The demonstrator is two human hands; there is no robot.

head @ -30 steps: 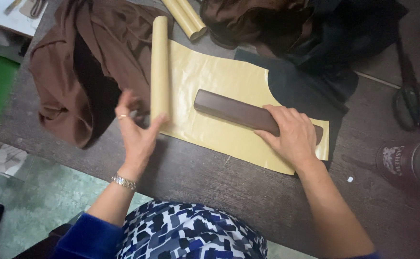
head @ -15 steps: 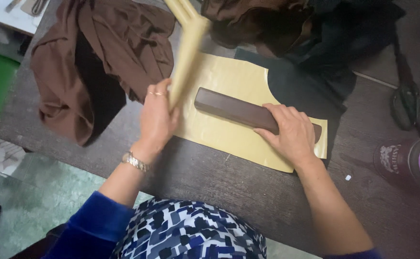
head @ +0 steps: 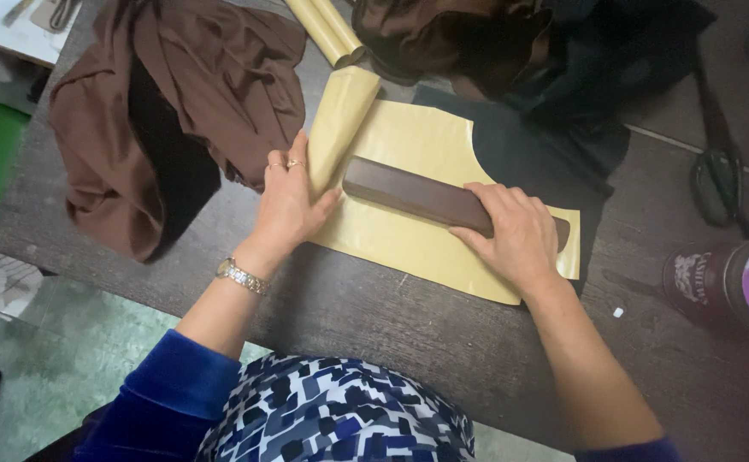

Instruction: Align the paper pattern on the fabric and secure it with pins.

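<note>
A person in a blue velvet sleeve [head: 165,389] and a blue-and-white patterned top [head: 340,415] leans over a dark wooden table [head: 374,325], both hands at work on a sheet of yellow pattern paper [head: 417,231]. The left hand [head: 287,204], with a metal wristwatch [head: 239,275] and rings on it, lies with fingers spread against the sheet's rolled-up left edge [head: 342,120], its thumb on the flat paper. The right hand [head: 516,233] presses palm-down, fingers splayed, on a long dark brown bar [head: 409,190] that lies across the middle of the sheet, holding it flat. The paper rests on a piece of black fabric [head: 537,154] that shows past its right and upper edges. Left of the paper sits a crumpled heap of brown cloth [head: 169,111], touching the left hand's knuckles. At the right edge of the table stands a dark bottle with a purple lid [head: 729,282], and beyond it lie black scissors [head: 721,175]. Farther back, another yellow paper roll [head: 327,30] lies beside a pile of dark brown and black fabric [head: 468,38].
</note>
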